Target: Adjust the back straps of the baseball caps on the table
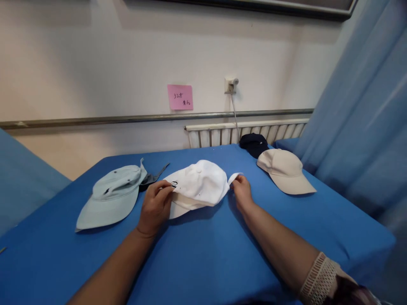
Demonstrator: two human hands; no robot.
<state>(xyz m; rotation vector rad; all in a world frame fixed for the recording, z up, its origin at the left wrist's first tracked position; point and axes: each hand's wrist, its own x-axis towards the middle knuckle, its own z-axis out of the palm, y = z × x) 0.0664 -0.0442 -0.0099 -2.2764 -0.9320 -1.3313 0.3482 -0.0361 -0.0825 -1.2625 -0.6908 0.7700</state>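
A white cap [199, 186] lies on the blue table [203, 250] in front of me. My left hand [155, 206] pinches the cap's left side near a small metal buckle. My right hand [242, 192] pinches the strap end on the cap's right side. Both hands have their fingers closed on the cap's fabric.
A pale blue brimmed hat [111, 197] lies to the left with a dark strap behind it. A beige cap [284, 169] and a dark navy cap [254, 143] sit at the back right. Blue curtain [359, 110] hangs on the right; a radiator [222, 134] stands behind the table.
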